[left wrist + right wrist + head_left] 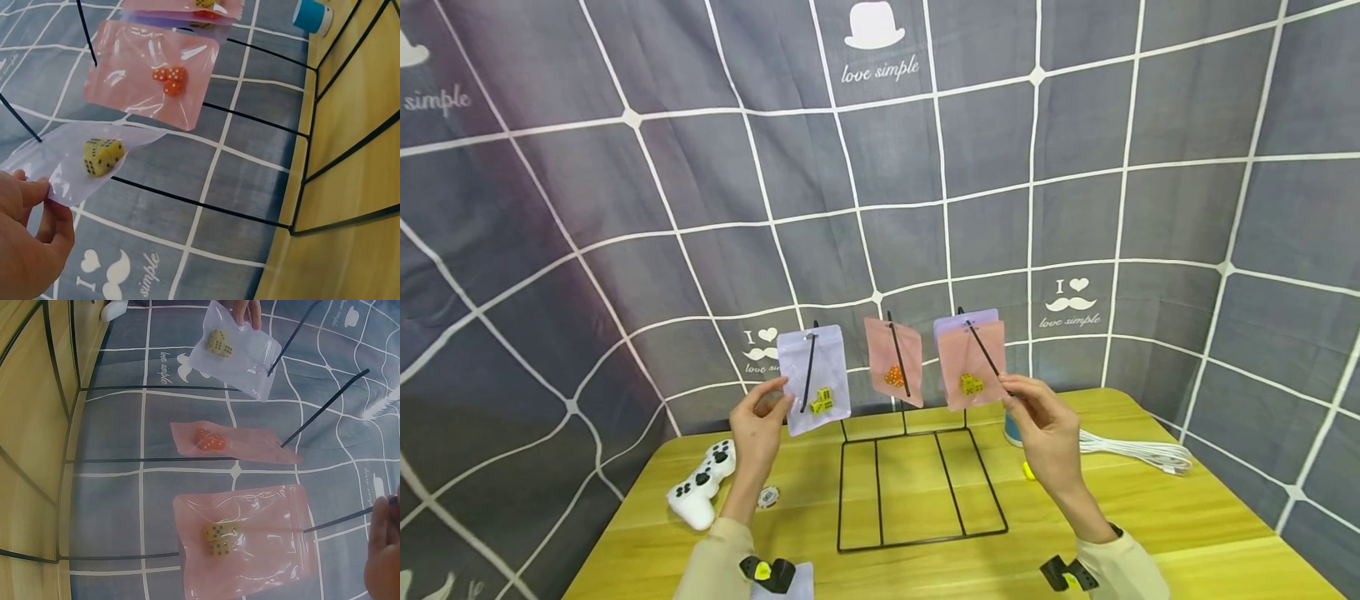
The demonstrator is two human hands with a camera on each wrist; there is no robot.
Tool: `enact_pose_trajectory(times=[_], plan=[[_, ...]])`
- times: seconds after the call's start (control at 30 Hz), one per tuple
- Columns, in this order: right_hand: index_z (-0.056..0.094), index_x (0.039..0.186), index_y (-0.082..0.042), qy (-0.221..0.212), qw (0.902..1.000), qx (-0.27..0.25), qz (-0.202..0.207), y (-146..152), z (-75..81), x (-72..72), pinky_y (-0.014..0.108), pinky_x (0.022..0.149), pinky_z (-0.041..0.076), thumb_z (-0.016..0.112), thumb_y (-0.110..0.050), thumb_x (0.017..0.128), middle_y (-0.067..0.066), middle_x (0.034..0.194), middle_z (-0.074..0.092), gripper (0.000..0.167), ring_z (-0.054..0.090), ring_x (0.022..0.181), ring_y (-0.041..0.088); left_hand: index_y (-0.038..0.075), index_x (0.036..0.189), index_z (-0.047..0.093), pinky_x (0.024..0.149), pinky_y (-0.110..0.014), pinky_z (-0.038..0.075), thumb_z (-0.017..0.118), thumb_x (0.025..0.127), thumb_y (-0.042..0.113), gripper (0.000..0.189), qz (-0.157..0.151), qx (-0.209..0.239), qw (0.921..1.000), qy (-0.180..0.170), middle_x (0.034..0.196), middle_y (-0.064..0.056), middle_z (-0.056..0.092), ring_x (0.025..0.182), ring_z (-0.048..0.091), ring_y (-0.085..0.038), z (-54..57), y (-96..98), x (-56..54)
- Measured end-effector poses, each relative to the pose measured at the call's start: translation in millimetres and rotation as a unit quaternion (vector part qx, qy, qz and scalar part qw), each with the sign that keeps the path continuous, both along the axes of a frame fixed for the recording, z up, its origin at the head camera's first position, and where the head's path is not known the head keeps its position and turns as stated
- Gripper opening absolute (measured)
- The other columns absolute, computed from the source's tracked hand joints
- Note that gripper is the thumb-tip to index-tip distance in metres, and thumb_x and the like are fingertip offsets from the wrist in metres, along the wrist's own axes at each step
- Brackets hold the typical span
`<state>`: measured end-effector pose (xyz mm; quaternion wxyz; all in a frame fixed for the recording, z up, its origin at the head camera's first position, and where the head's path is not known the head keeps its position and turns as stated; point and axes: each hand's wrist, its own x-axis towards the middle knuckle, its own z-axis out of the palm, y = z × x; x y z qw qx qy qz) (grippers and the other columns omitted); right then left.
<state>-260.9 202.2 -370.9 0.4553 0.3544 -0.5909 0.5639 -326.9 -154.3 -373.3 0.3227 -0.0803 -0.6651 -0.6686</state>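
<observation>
A black wire rack [922, 547] stands on the table, with ziplock bags hanging from its three hooks. My left hand [758, 429] pinches the lower left edge of a purple bag [65, 150] on the left hook; yellow dice [822, 401] show inside. From the middle hook hangs a pink bag [895, 342] with orange dice [170, 80]. The right hook [337, 520] bears a pink bag [269, 562] with yellow dice, in front of another purple bag [967, 317]. My right hand [1043, 425] holds the tip of this hook, fingers apart from the pink bag in the right wrist view.
A white game controller [702, 485] and a poker chip [768, 497] lie at the left. Behind my right hand are a blue container [1012, 430], a small yellow object [1028, 472] and a white cable [1138, 451]. A purple bag [797, 583] lies at the near edge.
</observation>
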Motion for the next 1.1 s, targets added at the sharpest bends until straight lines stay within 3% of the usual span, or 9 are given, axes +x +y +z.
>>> enact_pose_trajectory(times=[0.07,0.3,0.5,0.67,0.8,0.93,1.1], plan=[[0.058,0.103,0.02,0.0,1.0,0.001,-0.001,-0.9,1.5,1.5,0.02,0.085,0.052,0.051,0.034,0.076,0.03,0.108,0.058,0.032,0.061,0.101,0.017,-0.001,0.107,0.069,0.049,-0.013,0.044,0.068,0.083,-0.007,0.025,0.007,-0.008,0.9999,-0.003,0.094,-0.014,0.065,0.069,0.06,-0.005,-1.8,0.0,-5.3],[0.056,0.101,0.022,-0.003,0.9999,0.009,-0.006,-7.1,11.2,14.7,0.02,0.083,0.053,0.05,0.034,0.076,0.036,0.104,0.055,0.029,0.061,0.1,0.014,-0.001,0.111,0.068,0.057,-0.013,0.05,0.068,0.083,-0.007,0.028,0.012,-0.015,0.9998,-0.009,0.099,-0.016,0.063,0.071,0.061,-0.006,-6.8,0.0,-16.2],[0.058,0.102,0.02,-0.006,1.0,0.005,-0.006,-3.0,3.8,6.9,0.02,0.083,0.053,0.051,0.034,0.076,0.033,0.106,0.057,0.031,0.061,0.099,0.015,0.002,0.113,0.068,0.058,-0.013,0.05,0.068,0.084,-0.003,0.029,0.016,-0.029,0.9991,-0.025,0.103,-0.017,0.063,0.074,0.06,-0.006,-4.0,0.7,-22.7],[0.059,0.103,0.019,-0.004,1.0,-0.002,-0.003,-0.1,-0.5,-0.5,0.02,0.083,0.053,0.051,0.034,0.076,0.029,0.108,0.059,0.033,0.062,0.1,0.016,-0.006,0.112,0.065,0.057,-0.012,0.05,0.067,0.083,-0.008,0.03,0.004,-0.027,0.9995,-0.018,0.104,-0.025,0.062,0.072,0.061,-0.008,7.6,3.9,-15.3],[0.057,0.102,0.021,0.001,1.0,-0.001,0.0,-3.3,5.4,3.7,0.02,0.083,0.053,0.05,0.036,0.074,0.031,0.106,0.058,0.032,0.062,0.099,0.015,-0.008,0.113,0.064,0.059,-0.012,0.051,0.065,0.083,-0.009,0.03,0.002,-0.031,0.9993,-0.021,0.108,-0.027,0.061,0.076,0.062,-0.011,13.3,5.8,-9.3],[0.057,0.1,0.021,0.001,1.0,0.0,-0.007,-7.3,12.8,12.5,0.019,0.083,0.053,0.05,0.036,0.074,0.033,0.104,0.057,0.031,0.062,0.098,0.014,-0.006,0.114,0.064,0.062,-0.012,0.051,0.065,0.083,-0.008,0.031,0.001,-0.023,0.9995,-0.021,0.11,-0.026,0.061,0.081,0.063,-0.014,6.4,3.1,-16.7],[0.058,0.101,0.02,0.0,1.0,-0.001,-0.002,-8.5,14.3,16.1,0.02,0.083,0.053,0.05,0.036,0.074,0.032,0.105,0.058,0.032,0.062,0.099,0.014,0.001,0.117,0.065,0.069,-0.009,0.05,0.067,0.086,0.001,0.031,0.013,-0.034,0.9988,-0.033,0.115,-0.018,0.062,0.099,0.062,-0.024,-8.9,-3.4,-25.7]])
